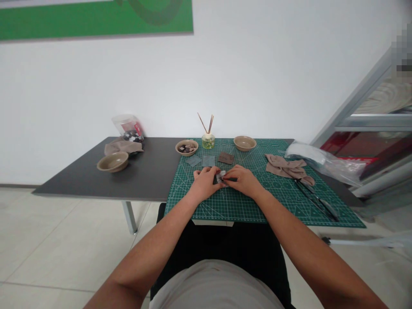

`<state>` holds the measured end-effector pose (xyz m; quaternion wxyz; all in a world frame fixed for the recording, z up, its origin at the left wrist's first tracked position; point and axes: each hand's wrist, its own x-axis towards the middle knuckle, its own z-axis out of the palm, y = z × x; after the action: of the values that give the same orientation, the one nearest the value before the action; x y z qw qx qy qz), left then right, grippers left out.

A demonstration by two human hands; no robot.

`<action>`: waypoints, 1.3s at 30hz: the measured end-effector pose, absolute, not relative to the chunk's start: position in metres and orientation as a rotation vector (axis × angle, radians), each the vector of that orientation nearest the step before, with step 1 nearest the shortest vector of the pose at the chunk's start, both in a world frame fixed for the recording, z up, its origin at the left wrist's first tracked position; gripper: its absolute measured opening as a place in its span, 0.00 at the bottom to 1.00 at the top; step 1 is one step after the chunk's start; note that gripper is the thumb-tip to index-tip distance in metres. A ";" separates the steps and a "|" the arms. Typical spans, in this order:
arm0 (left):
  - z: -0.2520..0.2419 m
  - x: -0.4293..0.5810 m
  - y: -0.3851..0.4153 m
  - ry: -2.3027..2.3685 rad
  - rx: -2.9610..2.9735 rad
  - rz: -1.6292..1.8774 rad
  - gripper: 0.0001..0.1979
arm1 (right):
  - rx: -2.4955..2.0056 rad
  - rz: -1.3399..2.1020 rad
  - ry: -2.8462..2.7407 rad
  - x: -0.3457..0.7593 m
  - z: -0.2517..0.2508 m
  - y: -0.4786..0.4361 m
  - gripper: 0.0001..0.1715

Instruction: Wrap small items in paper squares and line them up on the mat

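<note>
Over the green cutting mat [244, 206], my left hand [205, 180] and my right hand [242, 179] meet with fingers bent in a pinch. Between their fingertips is a small, crumpled-looking grey-white piece [222, 175]; its kind cannot be made out, and fingers partly cover it. Just beyond the hands lie two flat grey squares [208, 161] and a dark brown square [225, 158]. Behind them, to the left, a tan bowl [177, 150] holds several small dark and pinkish pieces [187, 148].
Behind stand a reed diffuser [208, 140] and another tan bowl [245, 143]. A brown cloth [286, 166], glasses [317, 199] and a plastic-wrapped white roll [305, 152] lie right. On the dark table [151, 176], left, are a bowl [112, 163], cloth [120, 146] and clear container [128, 125].
</note>
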<state>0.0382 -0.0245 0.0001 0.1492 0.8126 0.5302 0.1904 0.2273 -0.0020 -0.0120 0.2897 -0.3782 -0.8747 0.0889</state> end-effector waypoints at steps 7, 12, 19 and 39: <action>-0.001 0.038 -0.024 1.524 2.341 0.530 0.20 | -1.096 0.223 -2.314 0.225 -0.013 0.001 0.08; -0.001 0.038 -0.023 1.512 2.336 0.553 0.20 | -1.074 0.216 -2.307 0.225 -0.015 0.002 0.05; 0.001 0.038 -0.025 1.551 2.318 0.519 0.21 | -0.997 0.248 -2.316 0.224 -0.015 -0.001 0.03; -0.002 0.036 -0.024 1.516 2.361 0.549 0.20 | -1.051 0.218 -2.315 0.224 -0.017 0.001 0.02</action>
<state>0.0363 -0.0241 -0.0022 0.1408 0.8176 0.5250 0.1902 0.2243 0.0008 -0.0166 0.2908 -0.3942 -0.8680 0.0816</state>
